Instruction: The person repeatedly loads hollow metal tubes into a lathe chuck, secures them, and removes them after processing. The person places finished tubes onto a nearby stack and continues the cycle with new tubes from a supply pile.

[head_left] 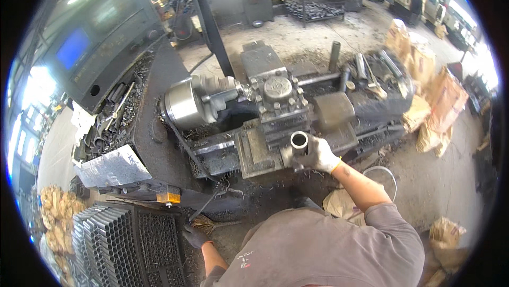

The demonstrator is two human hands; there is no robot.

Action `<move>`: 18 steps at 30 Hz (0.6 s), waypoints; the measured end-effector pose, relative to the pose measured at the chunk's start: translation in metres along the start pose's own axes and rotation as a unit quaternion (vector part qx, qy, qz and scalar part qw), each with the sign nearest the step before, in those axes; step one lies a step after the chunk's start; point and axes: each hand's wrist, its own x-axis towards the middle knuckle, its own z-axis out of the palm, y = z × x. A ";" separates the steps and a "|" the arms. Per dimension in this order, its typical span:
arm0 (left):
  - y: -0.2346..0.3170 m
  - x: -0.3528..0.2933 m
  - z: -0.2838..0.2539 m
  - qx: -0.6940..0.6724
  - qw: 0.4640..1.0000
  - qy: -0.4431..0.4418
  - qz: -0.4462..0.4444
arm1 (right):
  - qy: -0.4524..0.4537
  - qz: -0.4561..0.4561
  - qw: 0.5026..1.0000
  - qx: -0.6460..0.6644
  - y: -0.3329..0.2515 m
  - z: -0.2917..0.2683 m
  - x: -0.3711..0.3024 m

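Observation:
My right hand (316, 154), in a white and grey glove, is closed round a short metal tube (299, 142). The tube stands upright with its open end up, over the front of the lathe carriage (259, 152). Low on the left, my left hand (196, 236) wears a dark glove and is beside a stack of metal tubes (103, 242). The lower end of a thin metal rod (205, 205) lies close to its fingers; whether they touch it is unclear. Left of the tool post (278, 90) is the shiny lathe chuck (185, 104).
Metal chips and tools lie on the machine's left ledge (116, 109), below a control panel with a blue screen (73, 48). A brush (203, 224) lies near my left hand. Brown paper sacks (442, 101) stand at right. A wire crate (314, 6) holds metal parts.

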 end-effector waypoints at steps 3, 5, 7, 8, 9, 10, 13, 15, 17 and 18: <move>0.081 -0.019 -0.027 -0.124 0.990 0.029 0.063 | -0.023 -0.006 0.999 -0.049 0.019 -0.004 0.016; 0.124 -0.016 -0.034 -0.079 0.989 0.058 0.108 | -0.052 -0.079 0.992 -0.088 0.028 -0.022 0.023; 0.141 -0.006 -0.035 -0.062 0.982 0.077 0.160 | -0.152 -0.095 0.980 -0.087 0.035 -0.060 0.034; 0.141 0.002 -0.033 -0.031 0.986 0.074 0.144 | -0.233 -0.067 0.966 -0.088 0.036 -0.081 0.047; 0.136 0.011 -0.031 -0.008 0.986 0.075 0.151 | -0.228 -0.083 0.970 -0.029 0.034 -0.100 0.057; 0.127 0.021 -0.029 0.021 0.989 0.065 0.133 | -0.224 -0.100 0.969 0.001 0.029 -0.118 0.067; 0.103 0.052 -0.016 -0.341 0.932 -0.120 0.037 | -0.143 -0.187 0.970 0.055 0.002 -0.148 0.111; 0.088 0.052 -0.004 -0.368 0.916 -0.160 0.024 | -0.102 -0.170 0.976 0.090 -0.020 -0.150 0.145; 0.081 0.031 0.011 -0.008 0.983 -0.048 0.179 | -0.112 -0.119 0.979 0.126 -0.039 -0.139 0.193; 0.080 0.012 0.021 0.309 0.912 0.039 0.267 | -0.118 -0.121 0.978 0.122 -0.046 -0.129 0.223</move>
